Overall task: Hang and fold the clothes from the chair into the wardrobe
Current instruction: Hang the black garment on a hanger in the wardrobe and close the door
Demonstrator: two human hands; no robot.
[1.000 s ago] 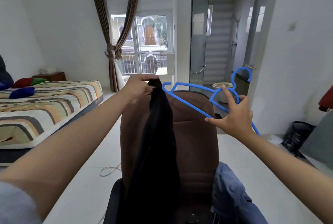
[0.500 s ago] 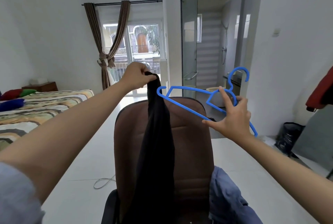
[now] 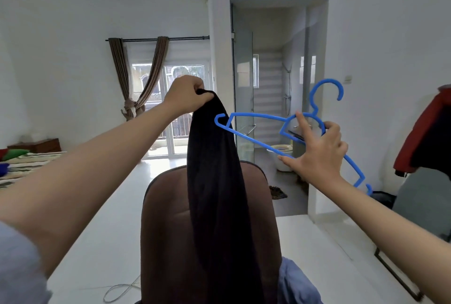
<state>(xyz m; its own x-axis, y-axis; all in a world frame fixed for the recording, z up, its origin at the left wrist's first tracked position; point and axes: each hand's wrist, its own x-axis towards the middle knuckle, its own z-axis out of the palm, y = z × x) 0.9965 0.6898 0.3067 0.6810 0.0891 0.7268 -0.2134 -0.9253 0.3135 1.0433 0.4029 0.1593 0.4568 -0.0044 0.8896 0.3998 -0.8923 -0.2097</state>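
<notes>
I've lifted the soft black garment [image 3: 214, 181] higher over the brown chair [image 3: 166, 230], pinched in my left hand [image 3: 185, 94]; my right hand [image 3: 317, 154] grips the thin blue plastic hanger [image 3: 253, 138] beside it

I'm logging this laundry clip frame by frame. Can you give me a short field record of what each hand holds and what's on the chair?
left hand: grips top of black garment, lifted
right hand: holds blue hanger near its neck
hanger tip: beside garment, not yet inside
chair: brown, behind garment
still on chair: blue clothing
</notes>
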